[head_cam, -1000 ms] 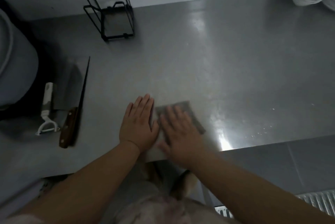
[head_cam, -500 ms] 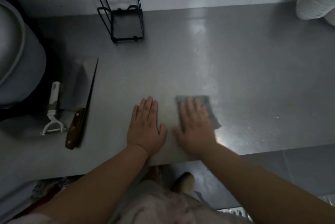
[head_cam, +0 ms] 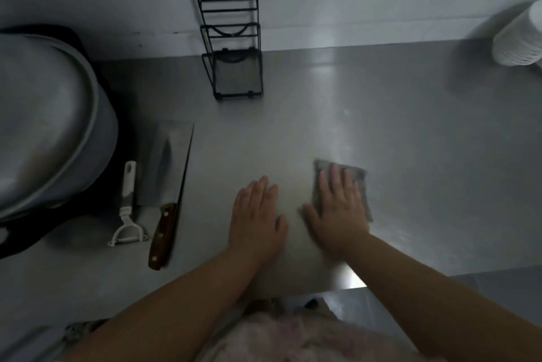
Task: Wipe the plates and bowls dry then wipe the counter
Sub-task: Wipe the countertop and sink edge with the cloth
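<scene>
The steel counter (head_cam: 410,132) takes up most of the view. A big metal pot lid (head_cam: 44,121) is seen at its left edge, and a stack of white plates (head_cam: 519,39) is parked in the back right corner. A black wire rack (head_cam: 234,68) is stood at the back edge. A cleaver (head_cam: 167,182) and a white peeler (head_cam: 127,212) are laid side by side near the lid. Near the front edge, a grey cloth (head_cam: 359,182) is pressed flat under the right hand (head_cam: 337,209), fingers straight. The left hand (head_cam: 255,215) is rested flat on bare steel just beside it, nothing held.
</scene>
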`<state>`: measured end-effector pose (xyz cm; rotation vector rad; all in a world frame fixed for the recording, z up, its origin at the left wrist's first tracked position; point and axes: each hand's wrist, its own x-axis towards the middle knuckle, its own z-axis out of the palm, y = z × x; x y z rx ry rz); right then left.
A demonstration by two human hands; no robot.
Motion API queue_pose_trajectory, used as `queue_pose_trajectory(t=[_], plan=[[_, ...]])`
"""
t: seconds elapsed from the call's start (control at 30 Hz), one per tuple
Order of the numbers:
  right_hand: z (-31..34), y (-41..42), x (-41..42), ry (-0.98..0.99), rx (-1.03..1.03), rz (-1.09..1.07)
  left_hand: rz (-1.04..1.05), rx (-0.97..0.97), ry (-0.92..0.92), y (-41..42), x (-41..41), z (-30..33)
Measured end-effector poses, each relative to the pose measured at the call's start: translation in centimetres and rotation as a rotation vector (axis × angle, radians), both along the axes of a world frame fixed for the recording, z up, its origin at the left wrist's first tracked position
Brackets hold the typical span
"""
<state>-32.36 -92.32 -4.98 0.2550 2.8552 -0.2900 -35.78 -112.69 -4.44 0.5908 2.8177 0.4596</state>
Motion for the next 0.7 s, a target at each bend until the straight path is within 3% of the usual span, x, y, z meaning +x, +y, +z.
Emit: queue_pose_trajectory(t=[0.13,0.23,0.3,0.37,0.47,0.53,0.7], plan=[[-0.8,-4.1,0.0,0.044,-0.053,0.511,0.051,-0.056,0.083,-2.8,-5.8,-0.6],[-1.0,-2.5,-1.5,0.076,-0.013,0.609,0.013,-0.114,0.044,-4.2,-8.2,-1.1],[-1.1,0.1,-3.0,0.043,0.083,0.45,0.003,-0.098,0.032,-4.7,-8.4,-1.4],[-0.7,2.2,-4.4,-0.004,0.163,0.158,0.005,-0.08,0.034,-4.8,-8.3,-1.5],[-0.1,1.6,-5.9,-0.059,0.131,-0.222,0.008,-0.072,0.027,-4.8,-8.3,-1.6],[0.2,-0.8,-6.8,-0.043,0.078,-0.256,0.008,-0.062,0.024,-4.8,-8.5,-1.6],[-0.5,-6.8,-5.9,0.03,-0.038,0.41,0.01,-0.049,0.045,-4.8,-8.6,-2.0]])
